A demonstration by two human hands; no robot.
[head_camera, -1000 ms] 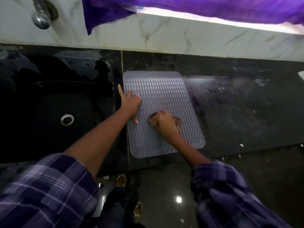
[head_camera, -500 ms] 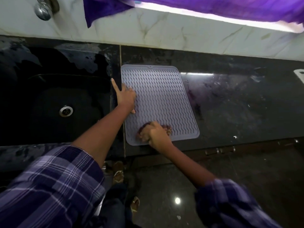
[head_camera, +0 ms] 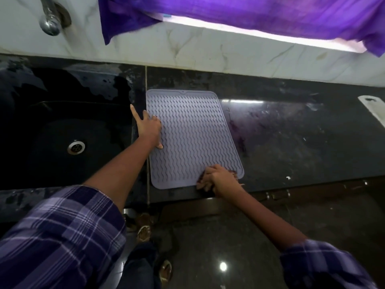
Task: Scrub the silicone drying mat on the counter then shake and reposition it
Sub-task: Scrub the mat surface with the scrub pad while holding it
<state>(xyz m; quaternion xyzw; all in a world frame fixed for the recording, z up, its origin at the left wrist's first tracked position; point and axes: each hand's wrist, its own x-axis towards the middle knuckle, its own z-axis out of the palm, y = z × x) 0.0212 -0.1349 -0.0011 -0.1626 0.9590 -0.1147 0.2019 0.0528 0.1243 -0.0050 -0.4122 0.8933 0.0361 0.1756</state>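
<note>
Scrub step, judged in progress; silicone drying mat (head_camera: 193,138) lies flat on the dark counter (head_camera: 291,142), long axis running 12 to 6 o'clock, its left edge just beside the sink (head_camera: 62,138), its near edge close to the counter's front lip; left hand (head_camera: 149,127) sits at approx. 9 o'clock of the mat, palm down and open, fingers spread, thumb tip on the ribbed surface, index finger pointing off the mat toward 11 o'clock over the sink rim; right hand (head_camera: 218,179) sits at approx. 5 o'clock of the mat, on the near right corner, fingers curled shut around a dark scrubber (head_camera: 232,173) that shows only as a fringe past the knuckles, so its type cannot be told; hands lie well apart, w/ most of the mat's ribbed field bare between them. To do the step well (judgement): keep the left palm pressing as an anchor, since thin silicone will prob. creep or buckle under a sideways stroke; work the scrubber along the wavy ribs, not only across, so grooves get reached; cover corners and raised border, incl. the far edge at 12 o'clock; keep strokes short near the front lip so the corner is not dragged off the counter.
</note>
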